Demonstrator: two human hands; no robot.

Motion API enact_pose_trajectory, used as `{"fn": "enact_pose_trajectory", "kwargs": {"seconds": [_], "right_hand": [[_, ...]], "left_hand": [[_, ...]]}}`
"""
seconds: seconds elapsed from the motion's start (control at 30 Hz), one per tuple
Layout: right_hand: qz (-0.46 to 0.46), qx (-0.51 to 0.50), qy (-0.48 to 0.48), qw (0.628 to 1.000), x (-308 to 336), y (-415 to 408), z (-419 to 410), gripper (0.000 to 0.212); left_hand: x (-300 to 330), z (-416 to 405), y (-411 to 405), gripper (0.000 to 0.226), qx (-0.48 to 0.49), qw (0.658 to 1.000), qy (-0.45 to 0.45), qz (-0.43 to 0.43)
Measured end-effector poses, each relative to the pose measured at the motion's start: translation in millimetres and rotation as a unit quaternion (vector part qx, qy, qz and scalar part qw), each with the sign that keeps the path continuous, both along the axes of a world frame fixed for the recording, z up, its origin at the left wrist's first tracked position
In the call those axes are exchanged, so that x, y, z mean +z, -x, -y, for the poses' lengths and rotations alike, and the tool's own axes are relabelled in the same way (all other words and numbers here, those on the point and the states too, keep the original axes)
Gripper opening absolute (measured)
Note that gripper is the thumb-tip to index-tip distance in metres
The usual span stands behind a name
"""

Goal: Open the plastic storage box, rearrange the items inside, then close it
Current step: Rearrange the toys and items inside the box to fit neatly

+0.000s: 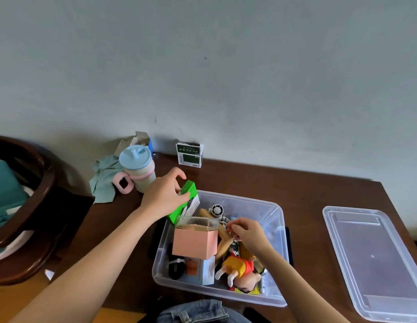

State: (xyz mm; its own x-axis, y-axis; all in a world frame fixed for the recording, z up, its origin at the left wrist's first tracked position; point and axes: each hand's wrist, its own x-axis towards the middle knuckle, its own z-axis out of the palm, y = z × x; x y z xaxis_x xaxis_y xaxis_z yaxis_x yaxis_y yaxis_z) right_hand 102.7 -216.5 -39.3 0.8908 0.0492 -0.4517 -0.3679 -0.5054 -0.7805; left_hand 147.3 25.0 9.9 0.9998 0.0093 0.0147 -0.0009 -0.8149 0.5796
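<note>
A clear plastic storage box [276, 215] sits open on a dark brown wooden table [307, 190], its clear lid [375, 259] lying flat well apart to the right. Inside are a pink box [195, 244], a doll [239, 270] and small clutter. The left hand [165, 194] grips a green carton [187, 201] at the box's far left corner; the right hand [248, 231] pinches something small inside, below a pale wall [202, 66].

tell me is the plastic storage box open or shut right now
Open. The plastic storage box has no lid on it; the clear lid lies flat on the table to its right.
</note>
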Motion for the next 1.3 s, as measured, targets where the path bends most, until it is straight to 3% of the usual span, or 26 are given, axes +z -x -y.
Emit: {"fn": "enact_pose_trajectory", "kwargs": {"seconds": [0.2, 0.37, 0.53, 0.7, 0.77, 0.83, 0.93, 1.0, 1.13, 1.23, 1.3], "right_hand": [[0.005, -0.015, -0.020, 1.000, -1, 1, -4, 0.025], [0.114, -0.100, -0.111, 0.982, 14, 0, -4, 0.029], [0.219, -0.150, -0.217, 0.939, 44, -9, 0, 0.022], [0.225, -0.166, -0.237, 0.931, 62, -19, 16, 0.025], [0.220, -0.161, -0.240, 0.932, 63, -20, 24, 0.027], [0.224, -0.162, -0.227, 0.934, 62, -22, 30, 0.030], [0.222, -0.150, -0.212, 0.940, 63, -23, 42, 0.039], [0.224, -0.095, -0.139, 0.960, 66, -25, 54, 0.039], [0.174, 0.066, 0.089, 0.978, 67, -25, 76, 0.011], [0.180, 0.015, 0.133, 0.975, 62, -21, 88, 0.011], [0.202, -0.057, 0.127, 0.969, 59, -18, 97, 0.014]], "left_hand": [[23, -18, -6, 0.028, 0.088, 0.985, 0.122, 0.082], [36, -10, -13, 0.026, 0.131, 0.937, 0.299, 0.122], [27, 25, -10, 0.036, 0.149, 0.849, 0.507, -0.019], [15, 49, 2, 0.039, 0.071, 0.786, 0.589, -0.174], [12, 55, 5, 0.043, 0.016, 0.786, 0.583, -0.207], [10, 60, 8, 0.048, -0.036, 0.810, 0.541, -0.225], [12, 67, 6, 0.048, -0.096, 0.887, 0.407, -0.196], [14, 71, 0, 0.045, -0.129, 0.930, 0.309, -0.154], [8, 87, -11, 0.042, -0.198, 0.938, 0.243, -0.144], [-2, 103, -16, 0.033, -0.193, 0.945, 0.212, -0.161], [-7, 111, -22, 0.027, -0.159, 0.966, 0.118, -0.169]]}}
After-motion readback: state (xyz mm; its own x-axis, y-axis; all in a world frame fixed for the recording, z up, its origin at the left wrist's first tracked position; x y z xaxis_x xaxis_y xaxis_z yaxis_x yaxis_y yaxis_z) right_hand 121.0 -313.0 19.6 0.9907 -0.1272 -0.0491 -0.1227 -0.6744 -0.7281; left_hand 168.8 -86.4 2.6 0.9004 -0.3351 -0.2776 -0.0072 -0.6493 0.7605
